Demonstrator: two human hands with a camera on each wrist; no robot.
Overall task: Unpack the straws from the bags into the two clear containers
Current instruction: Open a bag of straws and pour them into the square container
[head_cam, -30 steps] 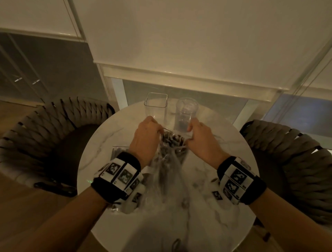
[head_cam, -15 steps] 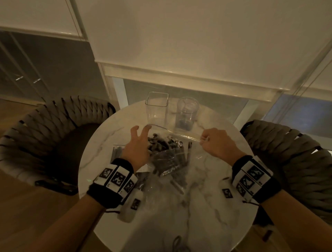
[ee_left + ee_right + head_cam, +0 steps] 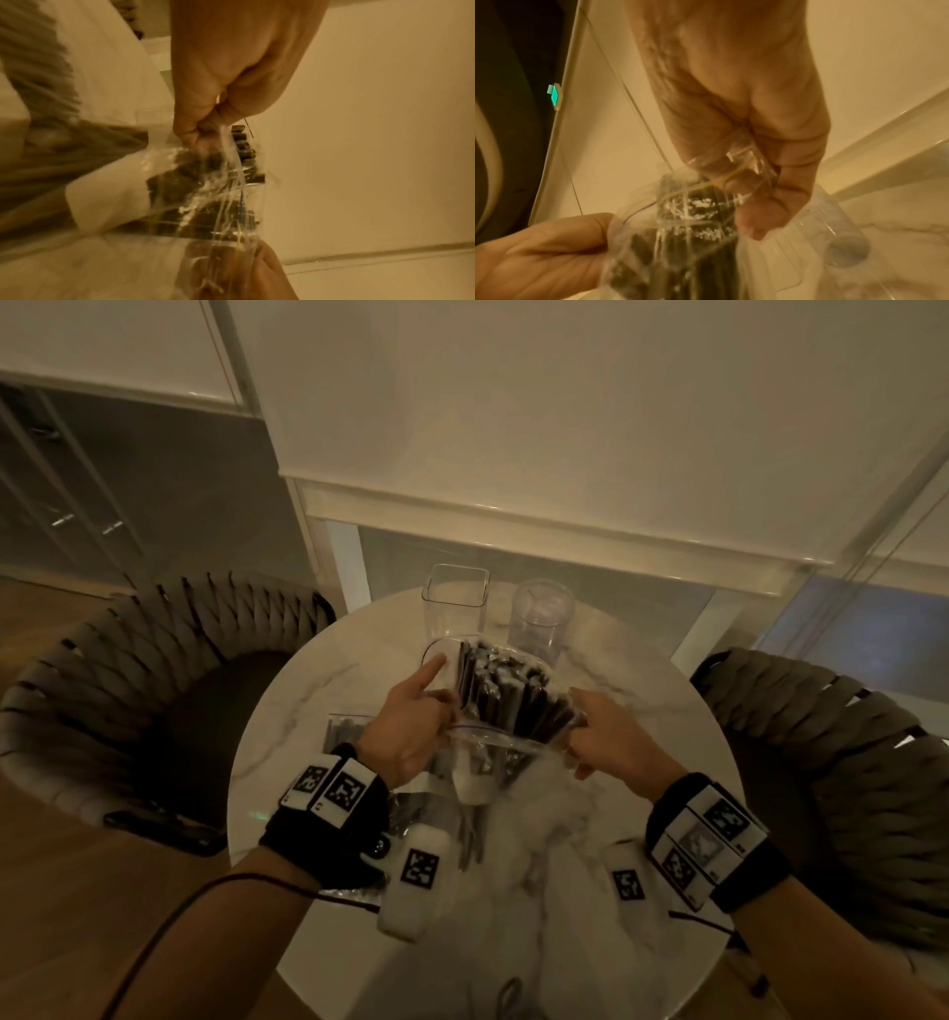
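You're looking at a round marble table (image 3: 308, 706) in dim warm light: a woven chair (image 3: 118, 660) either side, wooden floor (image 3: 77, 916) beneath, pale blinds (image 3: 513, 403) behind it.

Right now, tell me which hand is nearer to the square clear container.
Left. The left hand grips the bag's edge just in front of the square clear container; the right hand holds the opposite edge, further right, nearer the round container.

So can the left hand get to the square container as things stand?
Probably not yet: the left hand grips the bag of straws, which is held up between it and the square container.
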